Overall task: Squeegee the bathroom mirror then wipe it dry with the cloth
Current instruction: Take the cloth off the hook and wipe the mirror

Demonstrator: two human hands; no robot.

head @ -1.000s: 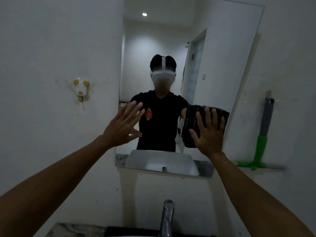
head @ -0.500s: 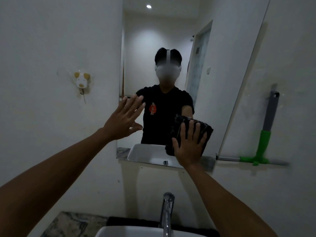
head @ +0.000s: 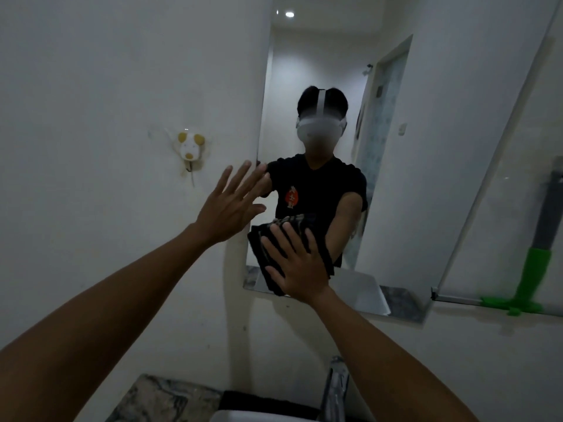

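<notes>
Dark folded cloth lies flat against the mirror, near the lower left corner of the glass, at about 6 o'clock of the person's reflection. The right hand presses on the cloth with an open palm, fingers extended and slightly spread, pointing toward 11 o'clock; the cloth edge shows beyond the fingertips and at the 9 o'clock side of the hand. The lower edge of the cloth reaches the bottom edge of the mirror.

The left hand is raised at 10 o'clock of the right hand, empty, with all fingers spread wide. Its fingertips overlap the left edge of the mirror; whether the palm touches the wall or the glass cannot be told.

The squeegee stands at 3 o'clock of the mirror, well apart from both hands. Its grey handle points up and leans against the wall; the green neck and green head rest on a narrow ledge just beside the lower right corner of the mirror.

A small animal-shaped wall hook is fixed to the wall at 9 o'clock of the mirror, above the left hand. A metal tap rises at 6 o'clock of the frame, partly covered by the right forearm, above the rim of a white basin. A marbled counter lies at 7 o'clock
</notes>
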